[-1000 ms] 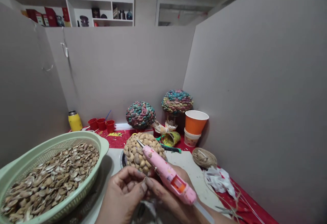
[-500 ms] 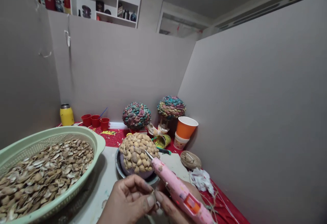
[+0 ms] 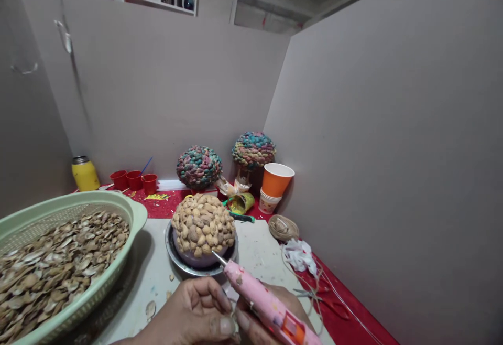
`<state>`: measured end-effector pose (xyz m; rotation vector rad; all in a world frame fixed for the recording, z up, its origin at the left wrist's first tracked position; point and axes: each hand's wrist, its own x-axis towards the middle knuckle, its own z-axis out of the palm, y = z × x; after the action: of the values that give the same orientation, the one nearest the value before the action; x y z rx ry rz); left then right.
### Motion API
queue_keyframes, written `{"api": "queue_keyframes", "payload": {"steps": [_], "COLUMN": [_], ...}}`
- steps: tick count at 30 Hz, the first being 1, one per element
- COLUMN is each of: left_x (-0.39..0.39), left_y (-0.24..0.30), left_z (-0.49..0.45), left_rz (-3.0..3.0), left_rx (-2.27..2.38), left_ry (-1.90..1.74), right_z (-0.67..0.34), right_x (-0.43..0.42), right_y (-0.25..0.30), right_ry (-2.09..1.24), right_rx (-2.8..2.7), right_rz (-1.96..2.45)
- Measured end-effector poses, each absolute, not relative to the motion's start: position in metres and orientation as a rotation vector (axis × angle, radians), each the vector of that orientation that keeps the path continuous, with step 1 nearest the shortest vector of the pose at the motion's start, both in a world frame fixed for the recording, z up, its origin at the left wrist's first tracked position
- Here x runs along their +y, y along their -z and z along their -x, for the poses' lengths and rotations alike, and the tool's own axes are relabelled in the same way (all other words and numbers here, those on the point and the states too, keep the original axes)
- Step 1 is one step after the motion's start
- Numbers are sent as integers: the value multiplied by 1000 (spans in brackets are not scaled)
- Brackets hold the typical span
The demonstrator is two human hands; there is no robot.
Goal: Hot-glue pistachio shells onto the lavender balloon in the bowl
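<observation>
My right hand grips a pink glue gun, its metal nozzle pointing up and left toward the lower edge of a shell-covered ball. Tan nutshells coat the top of this ball, while its lower part shows a smooth purple surface. It rests in a metal bowl. Close below the bowl, my left hand has its thumb and fingers pinched together against the right fingertips. Whatever small thing lies between them is mostly hidden.
A green colander full of shell halves stands at left. Behind are red cups, a yellow bottle, two multicoloured balls and an orange cup. Twine, white plastic and red-handled scissors lie at right.
The view has shifted, so the scene sits further left and higher. Both hands remain pinched together; the nozzle now points at the ball's lower edge instead of overlapping its middle. The scissors have come into view.
</observation>
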<state>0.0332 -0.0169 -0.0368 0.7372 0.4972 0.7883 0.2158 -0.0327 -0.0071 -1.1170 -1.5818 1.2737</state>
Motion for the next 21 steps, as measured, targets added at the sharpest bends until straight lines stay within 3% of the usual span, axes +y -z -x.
{"api": "queue_keyframes", "payload": {"steps": [10, 21], "left_x": [-20, -18], "left_y": [14, 8], "left_z": [-31, -29], "left_rz": [-689, -750], "left_rx": [541, 577], "left_ry": [-668, -740], "right_z": [-214, -221], "right_x": [-34, -31], "right_y": [2, 17], "right_ry": [-1362, -1298], "right_rx": [-1615, -1490], "right_rz": [821, 1044]}}
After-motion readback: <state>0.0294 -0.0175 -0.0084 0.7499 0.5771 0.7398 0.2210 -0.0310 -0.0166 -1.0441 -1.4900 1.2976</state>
